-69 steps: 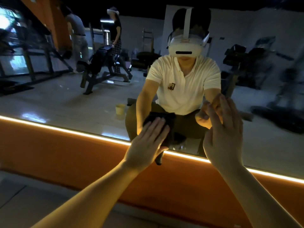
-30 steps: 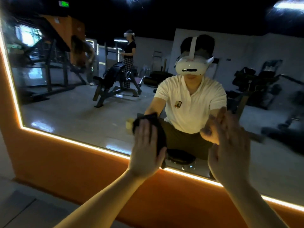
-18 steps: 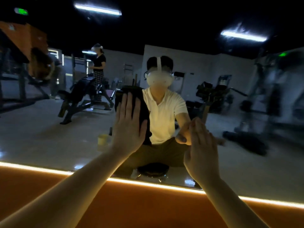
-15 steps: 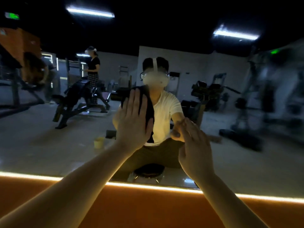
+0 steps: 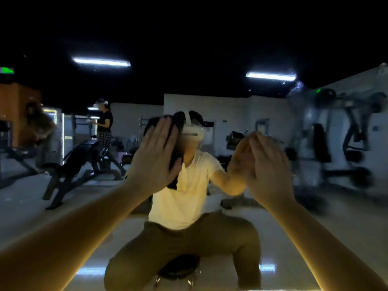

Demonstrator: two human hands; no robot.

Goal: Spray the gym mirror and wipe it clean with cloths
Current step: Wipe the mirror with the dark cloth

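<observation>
Where left hand [image 5: 155,156] presses flat, fingers straight, dark cloth [image 5: 177,141] mostly hidden; right hand [image 5: 266,164] flat, blurred, on mirror [image 5: 336,217].

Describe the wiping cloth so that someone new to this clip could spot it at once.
The mirror fills the view, and near its middle the left hand presses flat towards the glass. The cloth is the black fabric pinned under that hand, showing past its fingertips and thumb. The right hand beside it shows no fabric.

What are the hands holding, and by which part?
Left hand presses a dark cloth flat on the mirror, palm over its middle. Right hand: nothing visible.
</observation>
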